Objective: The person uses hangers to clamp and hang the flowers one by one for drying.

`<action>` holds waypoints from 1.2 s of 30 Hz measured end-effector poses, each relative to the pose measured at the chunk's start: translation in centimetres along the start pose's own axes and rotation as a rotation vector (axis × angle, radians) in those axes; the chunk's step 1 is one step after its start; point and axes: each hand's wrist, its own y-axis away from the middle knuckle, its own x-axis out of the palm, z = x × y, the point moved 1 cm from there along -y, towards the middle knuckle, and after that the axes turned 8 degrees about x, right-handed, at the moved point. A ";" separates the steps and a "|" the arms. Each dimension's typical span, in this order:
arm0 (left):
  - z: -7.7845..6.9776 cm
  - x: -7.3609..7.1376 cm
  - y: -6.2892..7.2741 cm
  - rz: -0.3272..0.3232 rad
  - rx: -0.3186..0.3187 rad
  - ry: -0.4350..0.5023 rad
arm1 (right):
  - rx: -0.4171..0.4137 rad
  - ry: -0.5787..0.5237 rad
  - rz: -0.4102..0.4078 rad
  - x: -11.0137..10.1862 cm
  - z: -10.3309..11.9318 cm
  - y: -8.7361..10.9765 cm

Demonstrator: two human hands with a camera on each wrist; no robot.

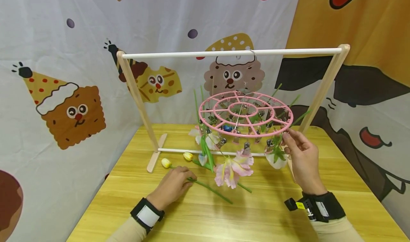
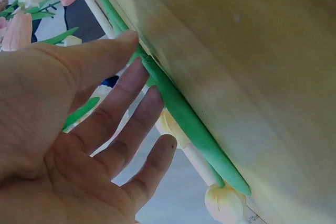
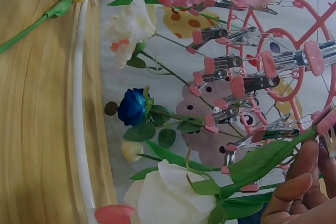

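A pink round clip hanger [image 1: 245,135] hangs from the rack's top bar, its metal clips holding several artificial flowers upside down. At its right edge my right hand [image 1: 302,156] pinches a clip [image 3: 326,121] at the stem of a white flower [image 3: 170,192]; some fingertips are out of frame in the right wrist view. On the table lies a yellow tulip [image 1: 166,163] with a green stem. My left hand [image 1: 174,185] holds that stem between thumb and index finger, the other fingers loosely spread. A second yellow tulip [image 1: 188,156] lies behind it.
A wooden rack with a white top bar [image 1: 192,54] stands on the wooden table [image 1: 224,220]. A large pink flower [image 1: 235,169] and a pale blue tulip [image 1: 203,159] hang low at the front. Behind is a printed cloth [image 1: 96,28].
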 end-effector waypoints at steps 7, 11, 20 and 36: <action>0.1 0.1 0.0 -0.016 0.002 0.001 | 0.005 0.014 -0.032 -0.2 0.1 -0.1; 0.1 0.0 0.0 -0.023 0.002 -0.003 | -0.009 0.083 -0.043 -0.5 0.2 0.2; 0.2 -0.2 0.2 -0.046 0.042 -0.007 | -0.028 0.192 -0.077 -0.8 0.3 1.6; -0.5 -0.6 0.1 -0.058 0.052 0.137 | -0.256 0.428 -0.056 0.3 -0.4 6.2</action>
